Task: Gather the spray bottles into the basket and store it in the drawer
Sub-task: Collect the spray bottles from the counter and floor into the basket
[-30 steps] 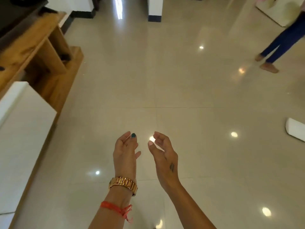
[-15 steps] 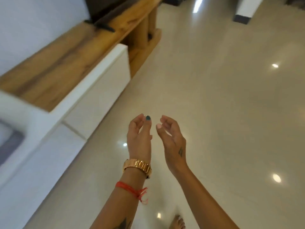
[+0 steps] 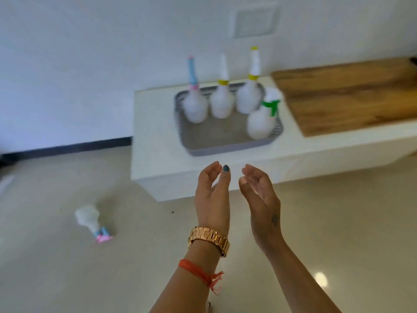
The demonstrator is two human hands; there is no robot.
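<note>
A grey basket [image 3: 228,144] rests on the white low cabinet [image 3: 158,168]. Several white spray bottles stand upright in it: one with a blue-pink top [image 3: 194,105], one with a yellow collar [image 3: 222,101], a taller yellow-capped one [image 3: 249,96], and one with a green trigger [image 3: 261,123]. Another white bottle with a pink-blue top [image 3: 90,221] lies on its side on the floor at the left. My left hand [image 3: 213,195] and my right hand [image 3: 261,199] hover side by side in front of the cabinet, below the basket, fingers apart and holding nothing.
A wooden top [image 3: 347,93] extends along the cabinet to the right of the basket. A white wall with a dark skirting strip [image 3: 67,149] stands behind. Glossy beige floor tiles [image 3: 338,222] spread around my arms.
My view has swung left, away from the open floor and along the cabinet, until the basket with its bottles and the bottle on the floor appeared. Both hands stay raised and empty.
</note>
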